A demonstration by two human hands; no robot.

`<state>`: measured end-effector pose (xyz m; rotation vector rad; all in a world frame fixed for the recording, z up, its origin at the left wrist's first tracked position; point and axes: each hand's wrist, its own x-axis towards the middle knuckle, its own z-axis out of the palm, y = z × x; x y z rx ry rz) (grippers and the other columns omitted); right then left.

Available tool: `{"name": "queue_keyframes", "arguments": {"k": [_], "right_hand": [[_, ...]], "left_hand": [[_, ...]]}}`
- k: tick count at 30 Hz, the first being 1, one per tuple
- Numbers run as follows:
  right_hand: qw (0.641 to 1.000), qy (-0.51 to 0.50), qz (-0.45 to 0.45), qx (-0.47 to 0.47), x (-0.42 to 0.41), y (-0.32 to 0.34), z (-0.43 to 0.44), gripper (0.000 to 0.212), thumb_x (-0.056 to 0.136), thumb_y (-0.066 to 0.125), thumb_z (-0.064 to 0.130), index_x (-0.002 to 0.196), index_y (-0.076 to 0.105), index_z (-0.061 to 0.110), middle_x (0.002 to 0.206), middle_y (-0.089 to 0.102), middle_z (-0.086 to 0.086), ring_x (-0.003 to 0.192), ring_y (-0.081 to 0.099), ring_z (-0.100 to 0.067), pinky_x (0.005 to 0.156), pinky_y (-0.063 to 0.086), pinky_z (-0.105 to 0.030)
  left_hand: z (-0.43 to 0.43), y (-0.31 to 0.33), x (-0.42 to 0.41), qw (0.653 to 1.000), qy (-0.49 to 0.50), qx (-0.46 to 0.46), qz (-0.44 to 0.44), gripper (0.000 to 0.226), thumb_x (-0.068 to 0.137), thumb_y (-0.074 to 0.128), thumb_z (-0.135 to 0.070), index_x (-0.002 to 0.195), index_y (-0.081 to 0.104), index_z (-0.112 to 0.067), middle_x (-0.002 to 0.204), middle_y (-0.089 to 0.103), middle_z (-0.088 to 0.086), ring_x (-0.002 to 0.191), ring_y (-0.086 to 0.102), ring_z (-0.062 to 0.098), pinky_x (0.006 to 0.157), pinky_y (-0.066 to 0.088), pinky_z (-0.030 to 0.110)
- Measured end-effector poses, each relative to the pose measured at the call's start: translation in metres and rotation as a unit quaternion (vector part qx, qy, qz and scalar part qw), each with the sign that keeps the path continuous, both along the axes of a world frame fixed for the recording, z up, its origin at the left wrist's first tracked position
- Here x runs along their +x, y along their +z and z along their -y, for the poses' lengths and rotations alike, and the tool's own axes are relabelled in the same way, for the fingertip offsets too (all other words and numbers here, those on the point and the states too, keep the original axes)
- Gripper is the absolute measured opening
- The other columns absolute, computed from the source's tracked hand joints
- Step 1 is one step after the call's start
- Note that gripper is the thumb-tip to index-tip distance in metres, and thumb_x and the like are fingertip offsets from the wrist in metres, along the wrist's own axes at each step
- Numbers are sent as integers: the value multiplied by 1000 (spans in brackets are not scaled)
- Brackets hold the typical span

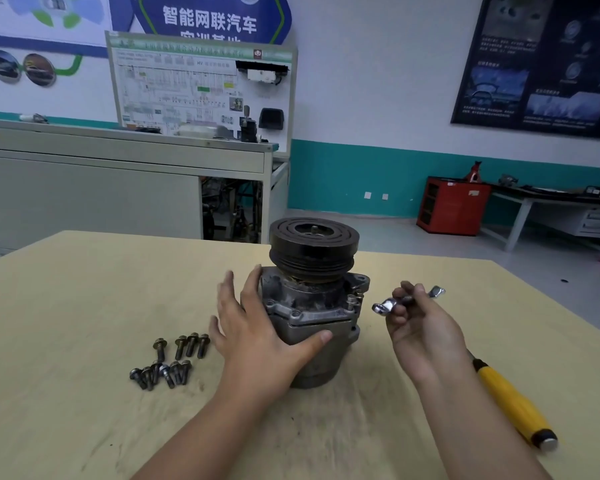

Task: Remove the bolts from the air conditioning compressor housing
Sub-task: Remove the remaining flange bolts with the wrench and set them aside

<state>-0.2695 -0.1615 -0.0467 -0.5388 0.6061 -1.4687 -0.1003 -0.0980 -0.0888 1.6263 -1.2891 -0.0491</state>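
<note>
In the head view the compressor stands upright on the table, its black pulley on top. The left hand lies against its left side, fingers straight and spread, thumb across the front of the housing. Right of the compressor, the right hand curls its fingers round a wrench. Loose bolts lie to the compressor's left, and one bolt sits in its flange. A yellow-handled tool lies to its right.
</note>
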Motion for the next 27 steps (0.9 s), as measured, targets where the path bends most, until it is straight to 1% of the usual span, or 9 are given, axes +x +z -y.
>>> {"name": "queue_keyframes", "arguments": {"k": [2, 3, 5, 7, 9, 12, 18, 22, 27], "right_hand": [[1000, 0, 6, 8, 0, -4, -3, 26, 103, 36, 18, 83, 52, 8, 54, 57, -2, 35, 45, -7, 37, 35, -11], [1000, -4, 4, 6, 0, -5, -3, 26, 103, 36, 17, 84, 51, 8, 53, 58, -1, 35, 45, -7, 37, 36, -12], [1000, -14, -4, 0, 1, -5, -4, 24, 103, 37, 17, 86, 51, 8, 51, 59, -1, 35, 45, -8, 37, 36, -12], [1000, -14, -9, -6, 2, -5, -4, 22, 102, 37, 17, 88, 51, 8, 51, 59, -1, 35, 45, -8, 37, 36, -13], [1000, -9, -16, -8, 2, -6, -5, 22, 102, 37, 17, 89, 52, 8, 51, 58, -1, 35, 44, -8, 36, 36, -13], [999, -10, -32, -10, 2, -8, -6, 22, 102, 37, 16, 88, 52, 8, 50, 58, -2, 35, 44, -8, 36, 35, -13], [999, -12, -48, -14, 1, -7, -7, 21, 102, 36, 14, 89, 51, 9, 50, 59, -2, 35, 44, -8, 36, 34, -13], [999, -10, -48, -9, -1, -9, -6, 21, 102, 36, 14, 87, 50, 10, 50, 59, -2, 34, 44, -8, 36, 34, -13], [999, -14, -41, -7, -2, -12, -3, 24, 103, 35, 16, 86, 50, 10, 50, 59, -2, 34, 44, -8, 36, 34, -13]], "left_hand": [[-6, 8, -1, 995, 11, -70, 66, 111, 56, 63, -81, 142, 7, -39, 156, -14, -2, 145, -16, 14, 115, -5, 47], [-10, 13, -1, 989, -2, -125, 81, 99, 60, 61, -78, 139, 16, -38, 157, -6, -1, 146, -11, 15, 116, 1, 51], [-17, 20, -6, 963, -36, -240, 112, 62, 71, 62, -58, 122, 42, -29, 149, 19, 2, 142, 13, 20, 111, 23, 56], [-19, 23, -14, 934, -40, -313, 165, 29, 79, 63, -43, 100, 60, -22, 133, 36, 4, 130, 31, 25, 108, 28, 45], [-16, 27, -24, 933, -22, -305, 190, 21, 80, 65, -37, 86, 70, -18, 128, 44, 8, 125, 36, 29, 107, 24, 39], [-12, 30, -35, 951, 14, -226, 209, 17, 73, 70, -32, 84, 74, -20, 131, 50, 17, 129, 30, 31, 104, 26, 49], [-2, 25, -46, 952, 59, -163, 254, 19, 77, 71, -29, 95, 73, -26, 147, 35, 24, 139, 18, 39, 105, 25, 60], [2, 26, -49, 949, 73, -142, 272, 13, 72, 78, -31, 83, 73, -26, 151, 28, 23, 142, 15, 43, 107, 20, 61], [3, 30, -48, 947, 73, -154, 272, 8, 73, 79, -27, 72, 73, -22, 148, 35, 23, 138, 17, 41, 103, 31, 59]]}}
